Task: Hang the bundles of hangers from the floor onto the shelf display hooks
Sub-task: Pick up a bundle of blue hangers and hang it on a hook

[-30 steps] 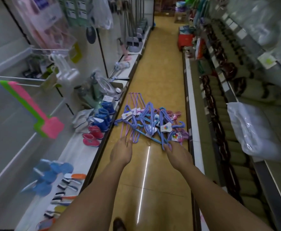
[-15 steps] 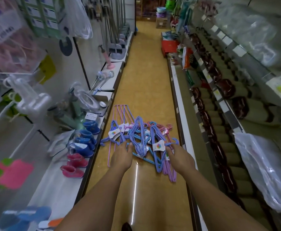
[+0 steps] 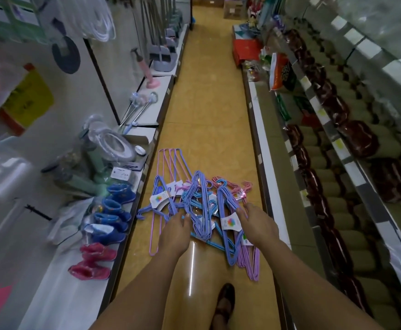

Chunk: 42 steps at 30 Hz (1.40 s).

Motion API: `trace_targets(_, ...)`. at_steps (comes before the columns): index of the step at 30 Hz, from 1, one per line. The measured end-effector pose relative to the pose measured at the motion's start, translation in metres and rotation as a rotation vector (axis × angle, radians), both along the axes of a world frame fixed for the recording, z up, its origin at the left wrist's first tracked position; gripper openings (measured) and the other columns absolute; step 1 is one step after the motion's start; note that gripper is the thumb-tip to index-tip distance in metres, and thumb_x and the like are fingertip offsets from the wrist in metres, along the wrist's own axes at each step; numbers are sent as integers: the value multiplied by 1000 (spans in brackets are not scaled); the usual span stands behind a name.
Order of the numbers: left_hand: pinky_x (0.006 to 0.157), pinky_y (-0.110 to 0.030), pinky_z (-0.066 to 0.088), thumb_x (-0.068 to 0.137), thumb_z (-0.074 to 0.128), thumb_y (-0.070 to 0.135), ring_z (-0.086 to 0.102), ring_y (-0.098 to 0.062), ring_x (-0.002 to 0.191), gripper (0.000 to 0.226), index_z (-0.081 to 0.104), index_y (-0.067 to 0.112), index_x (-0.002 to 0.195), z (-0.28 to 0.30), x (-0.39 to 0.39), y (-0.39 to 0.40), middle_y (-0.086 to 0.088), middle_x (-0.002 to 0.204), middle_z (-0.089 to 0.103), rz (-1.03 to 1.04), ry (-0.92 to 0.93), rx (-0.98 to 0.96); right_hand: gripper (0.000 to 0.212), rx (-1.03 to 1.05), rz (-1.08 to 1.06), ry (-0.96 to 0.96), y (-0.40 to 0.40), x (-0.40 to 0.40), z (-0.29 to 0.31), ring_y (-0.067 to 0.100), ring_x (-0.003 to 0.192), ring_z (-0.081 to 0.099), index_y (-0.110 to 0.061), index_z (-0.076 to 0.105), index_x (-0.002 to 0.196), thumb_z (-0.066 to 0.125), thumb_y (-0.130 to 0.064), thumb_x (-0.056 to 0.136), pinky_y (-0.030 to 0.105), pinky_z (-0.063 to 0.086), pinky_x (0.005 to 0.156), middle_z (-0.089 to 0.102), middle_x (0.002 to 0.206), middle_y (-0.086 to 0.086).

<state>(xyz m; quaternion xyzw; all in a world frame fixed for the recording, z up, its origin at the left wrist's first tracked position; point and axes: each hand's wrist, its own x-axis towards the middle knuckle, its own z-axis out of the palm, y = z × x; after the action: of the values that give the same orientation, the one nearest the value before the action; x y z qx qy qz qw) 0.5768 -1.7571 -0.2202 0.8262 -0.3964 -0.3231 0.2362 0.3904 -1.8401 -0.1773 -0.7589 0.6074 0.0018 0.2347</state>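
The scene is dimly and evenly lit, with a muted, slightly green-grey cast. A narrow bright streak of glare is reflected on the glossy floor [image 3: 190, 279] between the forearms, which indicates an overhead source outside the view. Only soft, weak shadows are cast. Strong wide-angle distortion is present: shelf edges are bowed and stretched toward the corners. The left shelving [image 3: 9, 163] and the upper right corner are smeared by motion blur. The centre is rendered more sharply, though fine detail is softened throughout.
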Motion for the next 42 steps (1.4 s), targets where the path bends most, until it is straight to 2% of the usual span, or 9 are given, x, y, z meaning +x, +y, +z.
trace_targets(6, 90, -36, 43, 101, 27, 42, 52, -28, 119, 47, 49, 17, 134, -29, 13, -69, -9, 132, 55, 86, 52, 41, 50, 40, 52, 1, -81, 23, -30, 24, 118, 53, -16, 45, 136, 31, -48, 100, 37, 45, 95, 55, 131, 7)
trace_targets(10, 80, -30, 36, 103, 30, 34, 53, -28, 114, 41, 53, 12, 128, -52, 16, -111, -12, 128, 57, 166, 91, 9, 49, 58, 121, 38, -130, 36, -65, 24, 117, 52, -15, 45, 135, 30, -46, 101, 36, 44, 94, 56, 129, 8)
trace_targets(19, 98, -32, 38, 102, 29, 38, 41, -28, 133, 49, 35, 16, 145, -196, 36, -161, -9, 148, 41, 183, 137, 114, 48, 138, 150, 78, -193, 68, -213, 28, 106, 57, -14, 48, 128, 30, -48, 100, 33, 39, 75, 60, 120, 10)
trace_targets(22, 82, -30, 37, 103, 31, 34, 52, -30, 116, 31, 57, 21, 115, -267, 41, -173, -15, 126, 55, 178, 172, 150, 51, 165, 165, 98, -207, 80, -278, 27, 120, 51, -15, 38, 141, 31, -46, 101, 37, 42, 89, 52, 135, 9)
trace_targets(24, 73, -29, 35, 103, 32, 31, 55, -22, 85, 26, 42, 33, 79, -310, 44, -179, -5, 88, 55, 186, 197, 137, 51, 185, 167, 124, -214, 86, -315, 28, 123, 49, -14, 37, 142, 32, -45, 102, 39, 42, 96, 48, 138, 9)
trace_targets(26, 73, -25, 32, 103, 33, 29, 49, -16, 80, 31, 34, 36, 72, -352, 49, -186, 6, 82, 50, 186, 203, 135, 52, 199, 166, 138, -221, 94, -359, 28, 120, 51, -14, 36, 142, 33, -47, 101, 41, 45, 95, 49, 137, 10)
trace_targets(29, 82, -29, 41, 103, 32, 32, 56, -29, 105, 28, 58, 22, 102, -411, 57, -199, -12, 109, 60, 165, 210, 153, 56, 223, 153, 136, -230, 103, -422, 30, 116, 53, -14, 32, 143, 35, -50, 100, 44, 47, 93, 51, 134, 11)
trace_targets(33, 98, -38, 42, 101, 34, 36, 50, -36, 120, 51, 35, 9, 144, -491, 64, -215, -18, 134, 52, 215, 223, 130, 71, 257, 137, 159, -233, 116, -500, 30, 116, 54, -12, 17, 151, 36, -55, 97, 39, 48, 85, 51, 135, 10)
trace_targets(42, 80, -38, 47, 102, 39, 19, 58, -33, 97, 41, 31, 6, 140, -591, 61, -246, -17, 131, 51, 415, 419, 126, 85, 363, -7, 109, -228, 129, -599, 30, 130, 45, -11, 4, 153, 42, -58, 93, 40, 45, 94, 34, 152, 11)
